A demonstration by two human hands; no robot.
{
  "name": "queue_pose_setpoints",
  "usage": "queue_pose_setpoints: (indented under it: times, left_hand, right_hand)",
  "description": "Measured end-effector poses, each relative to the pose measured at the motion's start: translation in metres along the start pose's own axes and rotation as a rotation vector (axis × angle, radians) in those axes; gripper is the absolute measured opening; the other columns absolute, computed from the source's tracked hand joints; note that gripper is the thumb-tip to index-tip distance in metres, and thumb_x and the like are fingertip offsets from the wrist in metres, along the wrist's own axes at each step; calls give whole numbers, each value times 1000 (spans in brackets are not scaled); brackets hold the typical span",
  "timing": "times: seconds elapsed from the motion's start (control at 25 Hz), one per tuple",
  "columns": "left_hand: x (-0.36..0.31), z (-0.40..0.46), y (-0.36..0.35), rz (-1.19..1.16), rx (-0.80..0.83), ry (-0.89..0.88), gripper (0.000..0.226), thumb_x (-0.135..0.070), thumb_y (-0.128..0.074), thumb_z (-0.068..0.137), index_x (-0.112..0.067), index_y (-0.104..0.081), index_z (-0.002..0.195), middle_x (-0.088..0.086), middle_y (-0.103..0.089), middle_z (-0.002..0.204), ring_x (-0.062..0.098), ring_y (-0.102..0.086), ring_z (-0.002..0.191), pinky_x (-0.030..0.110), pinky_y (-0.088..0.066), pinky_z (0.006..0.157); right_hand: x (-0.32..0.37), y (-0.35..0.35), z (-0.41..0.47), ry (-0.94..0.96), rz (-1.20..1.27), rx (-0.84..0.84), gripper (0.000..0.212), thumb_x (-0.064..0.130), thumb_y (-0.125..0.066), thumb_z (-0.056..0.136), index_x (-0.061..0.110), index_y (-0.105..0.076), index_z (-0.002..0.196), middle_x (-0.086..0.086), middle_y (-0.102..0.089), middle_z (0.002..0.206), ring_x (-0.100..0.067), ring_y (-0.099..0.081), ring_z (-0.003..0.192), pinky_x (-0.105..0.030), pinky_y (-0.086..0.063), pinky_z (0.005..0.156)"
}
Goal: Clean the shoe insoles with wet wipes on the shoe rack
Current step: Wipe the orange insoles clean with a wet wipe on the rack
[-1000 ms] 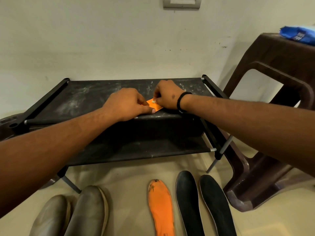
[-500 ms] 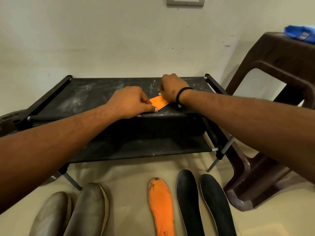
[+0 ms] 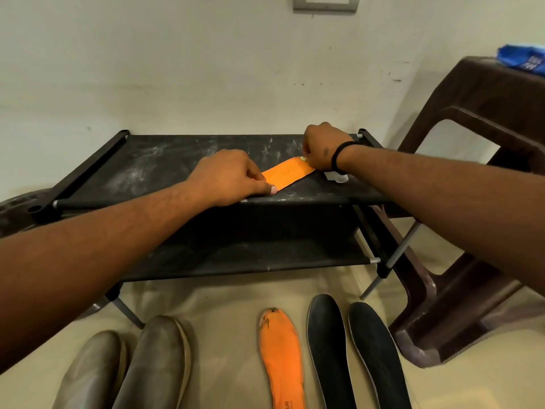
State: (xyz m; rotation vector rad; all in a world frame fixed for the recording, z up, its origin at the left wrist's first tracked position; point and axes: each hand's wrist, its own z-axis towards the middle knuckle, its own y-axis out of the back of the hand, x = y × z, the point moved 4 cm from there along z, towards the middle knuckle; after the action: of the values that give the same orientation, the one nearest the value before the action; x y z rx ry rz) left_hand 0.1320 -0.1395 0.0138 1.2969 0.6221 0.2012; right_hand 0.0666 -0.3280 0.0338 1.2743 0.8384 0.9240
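Observation:
An orange insole [image 3: 287,174] lies on the top shelf of the black shoe rack [image 3: 153,169]. My left hand [image 3: 228,180] holds down its near end with curled fingers and thumb. My right hand [image 3: 323,147] grips a small wad of white wet wipe [image 3: 303,157] at the insole's far end. More white wipe [image 3: 336,178] shows under my right wrist. On the floor lie a second orange insole [image 3: 281,360] and two black insoles [image 3: 327,349] [image 3: 376,358].
A pair of grey-brown shoes [image 3: 129,367] stands on the floor at the lower left. A brown plastic stool [image 3: 483,160] is at the right, with a blue wipes pack [image 3: 523,60] on top. The rack stands against a white wall.
My right hand has slid away along the insole towards the back right, uncovering more of its orange surface. My left hand has stayed on the near end.

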Motion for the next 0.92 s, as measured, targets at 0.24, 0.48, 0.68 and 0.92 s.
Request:
queue_pose_setpoints:
  times: [0.24, 0.48, 0.68, 0.92]
  left_hand:
    - [1, 3, -1, -23, 9, 11, 38, -69, -67, 76, -38, -79, 93, -14, -67, 96, 9, -61, 92, 42, -55, 85]
    - [2, 11, 1, 5, 56, 50, 42, -71, -67, 72, -32, -78, 82, -11, -70, 86, 9, -63, 81, 41, -57, 77]
    - [-22, 35, -10, 44, -24, 25, 38, -56, -71, 81, -19, -66, 88, -3, -66, 87, 17, -62, 86, 34, -48, 69]
    - [-34, 55, -13, -10, -16, 42, 58, -55, -79, 73, -23, -57, 115, -3, -65, 112, 21, -60, 100, 40, -51, 83]
  right_hand:
    - [15, -7, -28, 113, 178, 14, 16, 5, -57, 85, 2, -73, 86, -15, -72, 91, -30, -66, 86, -38, -56, 81]
    - [22, -2, -34, 192, 309, 16, 12, 15, -65, 90, 10, -74, 97, -6, -72, 99, -19, -65, 91, -30, -52, 84]
    - [0, -3, -31, 79, 379, -198, 11, 12, -56, 94, 10, -65, 100, -6, -67, 102, -23, -60, 95, -28, -43, 77]
    - [-4, 13, -39, 91, 492, -257, 14, 18, -45, 101, 10, -52, 110, -2, -58, 84, -21, -56, 76, -32, -44, 62]
